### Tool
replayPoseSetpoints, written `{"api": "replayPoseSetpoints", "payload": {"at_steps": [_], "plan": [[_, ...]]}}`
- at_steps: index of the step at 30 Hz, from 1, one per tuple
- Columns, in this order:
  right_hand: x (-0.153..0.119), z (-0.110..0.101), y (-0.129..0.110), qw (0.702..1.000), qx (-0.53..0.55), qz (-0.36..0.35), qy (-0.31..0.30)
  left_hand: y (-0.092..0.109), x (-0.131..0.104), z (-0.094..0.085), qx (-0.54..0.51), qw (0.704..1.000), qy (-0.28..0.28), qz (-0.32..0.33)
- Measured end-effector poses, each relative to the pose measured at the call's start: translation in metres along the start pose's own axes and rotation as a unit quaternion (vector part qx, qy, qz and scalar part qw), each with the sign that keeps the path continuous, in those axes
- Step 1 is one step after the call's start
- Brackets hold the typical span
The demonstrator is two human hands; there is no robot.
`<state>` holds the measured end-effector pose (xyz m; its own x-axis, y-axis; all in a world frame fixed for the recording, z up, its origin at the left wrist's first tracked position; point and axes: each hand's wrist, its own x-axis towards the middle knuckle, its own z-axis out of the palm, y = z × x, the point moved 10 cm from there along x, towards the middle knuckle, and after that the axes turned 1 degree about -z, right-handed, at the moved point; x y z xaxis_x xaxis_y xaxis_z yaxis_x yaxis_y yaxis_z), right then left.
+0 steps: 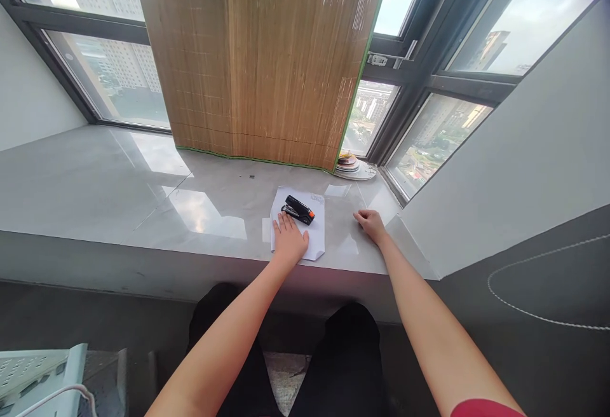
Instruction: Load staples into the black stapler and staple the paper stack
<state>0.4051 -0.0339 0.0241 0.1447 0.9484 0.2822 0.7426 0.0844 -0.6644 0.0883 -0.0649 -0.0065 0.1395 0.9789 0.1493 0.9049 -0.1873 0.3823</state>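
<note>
White sheets of paper (314, 239) lie on the grey stone window ledge (143, 188), near its front edge. On top of them rests a black stapler (299, 210) with an orange-red part at its right end. My left hand (288, 239) lies flat on the paper with its fingers spread, the fingertips just below the stapler's left end. To the right of the paper, my right hand (370, 223) rests on the ledge with its fingers curled in. Whether anything is inside those fingers is hidden.
A brown bamboo blind (267, 61) hangs behind the paper, down to the ledge. Stacked round plates or discs (355, 168) sit by the window corner. A pale plastic rack (42, 372) stands at lower left. A white cord (524, 316) loops at the right.
</note>
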Motion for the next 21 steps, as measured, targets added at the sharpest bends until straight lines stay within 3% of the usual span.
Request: {"api": "replayPoseSetpoints", "payload": {"at_steps": [3, 6, 9, 11, 13, 17, 21], "plan": [[-0.001, 0.008, -0.008, 0.995, -0.098, -0.013, -0.019, 0.007, 0.002, -0.002, -0.006, 1.000, 0.010, -0.009], [-0.003, 0.014, -0.014, 0.982, -0.183, -0.021, -0.030, -0.004, 0.009, -0.027, -0.001, 1.000, 0.007, 0.019], [-0.004, 0.018, -0.019, 0.973, -0.227, -0.024, -0.034, -0.040, 0.023, -0.063, -0.003, 0.998, -0.013, 0.063], [-0.004, 0.019, -0.021, 0.967, -0.254, -0.017, -0.033, -0.060, 0.027, -0.081, 0.002, 0.989, -0.035, 0.143], [-0.004, 0.019, -0.021, 0.962, -0.272, -0.007, -0.032, -0.078, 0.024, -0.088, -0.001, 0.976, -0.065, 0.210], [-0.008, 0.022, -0.030, 0.968, -0.249, 0.018, -0.014, -0.095, 0.018, -0.093, -0.013, 0.969, -0.052, 0.243], [-0.020, 0.050, -0.080, 0.996, -0.064, -0.046, 0.034, -0.093, 0.019, -0.089, -0.018, 0.969, -0.052, 0.242]]}}
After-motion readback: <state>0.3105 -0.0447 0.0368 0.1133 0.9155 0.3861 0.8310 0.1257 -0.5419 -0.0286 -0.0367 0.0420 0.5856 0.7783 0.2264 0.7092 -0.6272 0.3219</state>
